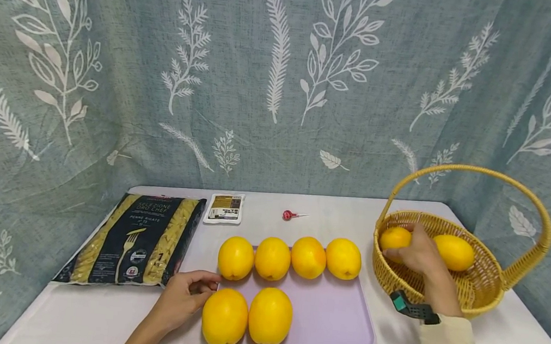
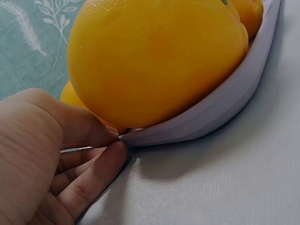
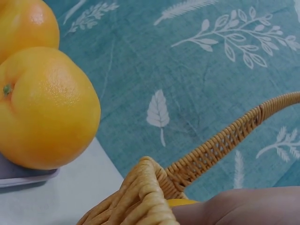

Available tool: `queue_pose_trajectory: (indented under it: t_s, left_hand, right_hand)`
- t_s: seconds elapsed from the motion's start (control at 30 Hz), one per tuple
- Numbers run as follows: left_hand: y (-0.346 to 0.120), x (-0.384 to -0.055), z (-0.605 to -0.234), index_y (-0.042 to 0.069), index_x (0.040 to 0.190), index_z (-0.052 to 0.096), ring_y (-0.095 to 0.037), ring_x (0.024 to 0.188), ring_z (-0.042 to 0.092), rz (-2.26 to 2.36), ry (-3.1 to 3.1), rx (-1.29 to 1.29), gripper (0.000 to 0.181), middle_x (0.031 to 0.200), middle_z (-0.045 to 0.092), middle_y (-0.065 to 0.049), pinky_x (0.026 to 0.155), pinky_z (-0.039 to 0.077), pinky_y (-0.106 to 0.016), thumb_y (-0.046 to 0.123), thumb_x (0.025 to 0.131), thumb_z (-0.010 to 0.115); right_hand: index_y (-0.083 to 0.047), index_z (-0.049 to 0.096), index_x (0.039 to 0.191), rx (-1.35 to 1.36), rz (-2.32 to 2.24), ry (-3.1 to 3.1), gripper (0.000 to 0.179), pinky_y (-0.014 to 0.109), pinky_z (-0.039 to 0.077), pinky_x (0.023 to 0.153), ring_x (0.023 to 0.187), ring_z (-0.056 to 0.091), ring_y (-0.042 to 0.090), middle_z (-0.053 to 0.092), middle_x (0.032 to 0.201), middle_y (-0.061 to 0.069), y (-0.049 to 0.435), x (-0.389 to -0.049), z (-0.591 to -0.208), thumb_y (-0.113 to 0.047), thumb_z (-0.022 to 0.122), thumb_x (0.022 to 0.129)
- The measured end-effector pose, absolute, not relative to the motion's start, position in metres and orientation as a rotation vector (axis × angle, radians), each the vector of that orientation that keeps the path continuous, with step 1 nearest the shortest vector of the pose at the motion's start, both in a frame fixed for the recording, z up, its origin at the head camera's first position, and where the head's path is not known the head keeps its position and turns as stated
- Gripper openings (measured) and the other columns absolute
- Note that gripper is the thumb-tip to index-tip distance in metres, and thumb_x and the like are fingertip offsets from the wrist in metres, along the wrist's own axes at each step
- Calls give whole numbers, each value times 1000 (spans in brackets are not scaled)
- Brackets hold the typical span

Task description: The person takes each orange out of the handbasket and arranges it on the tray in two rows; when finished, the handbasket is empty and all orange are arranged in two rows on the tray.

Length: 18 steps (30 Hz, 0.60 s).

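A lilac tray (image 1: 332, 313) holds several oranges, a row of them along its far side and two near the front, such as this orange (image 1: 270, 316). My left hand (image 1: 180, 300) is at the tray's left side. In the left wrist view, its thumb and finger pinch the tray's thin rim (image 2: 187, 129), just below a large orange (image 2: 154, 61). My right hand (image 1: 416, 250) reaches down into the wicker basket (image 1: 483, 299) and grips an orange (image 1: 395, 238) at the basket's left. Another orange (image 1: 454, 252) lies to the right of that wrist. The basket's wall hides most of the right hand in the right wrist view.
The basket's tall handle (image 1: 472, 169) arches over the right arm. A pack of penne (image 1: 134, 239) lies at the left, with a small flat packet (image 1: 224, 208) beside it. Behind the tray is a red lollipop (image 1: 288, 214). A patterned curtain (image 1: 263, 83) hangs behind the table.
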State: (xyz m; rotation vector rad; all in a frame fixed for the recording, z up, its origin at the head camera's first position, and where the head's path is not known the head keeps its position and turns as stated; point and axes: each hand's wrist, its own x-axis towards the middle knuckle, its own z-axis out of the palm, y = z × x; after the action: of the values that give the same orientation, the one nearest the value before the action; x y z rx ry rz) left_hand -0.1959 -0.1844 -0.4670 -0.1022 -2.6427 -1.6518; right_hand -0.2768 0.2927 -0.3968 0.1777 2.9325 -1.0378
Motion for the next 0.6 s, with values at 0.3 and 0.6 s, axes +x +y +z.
queue_pose_trajectory:
  t_s: [0.3, 0.6]
  left_hand:
    - [-185, -196, -469, 4, 105, 77, -14, 80, 61, -1612, -2655, -114, 27, 89, 70, -3, 74, 53, -24, -9, 81, 71]
    - [-186, -197, -468, 2, 107, 76, -15, 80, 61, -1621, -2655, -149, 27, 91, 70, -4, 75, 53, -24, -7, 82, 71]
  right_hand:
    - [7, 31, 151, 146, -1033, 2980, 97, 65, 42, 96, 125, 41, 54, 40, 144, 38, 291, -272, -391, -34, 82, 80]
    - [7, 31, 152, 156, -1069, 3038, 97, 59, 47, 89, 118, 47, 51, 42, 143, 37, 293, -261, -377, -35, 81, 81]
